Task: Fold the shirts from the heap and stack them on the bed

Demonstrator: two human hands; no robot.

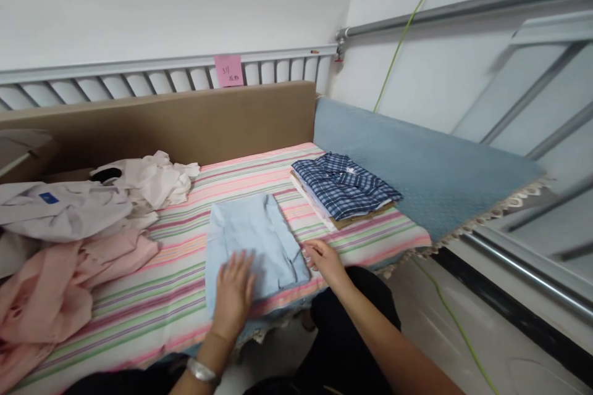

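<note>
A light blue shirt (254, 228), folded into a rough rectangle, lies on the striped cloth near the front edge of the bed. My left hand (235, 287) rests on its lower left part, fingers stretched out and palm down. At the shirt's right edge, my right hand (322, 259) has its fingers curled in a pinch on the border of the fabric. Just behind and to the right is a stack of folded clothes, topped by a navy plaid shirt (343, 185).
Crumpled white clothes (155, 179) and a pink garment (74, 281) are heaped at the left. A brown padded panel (222, 126) runs along the back. Blue padding (417, 148) covers the right side. A green cord (403, 37) hangs from a wall socket.
</note>
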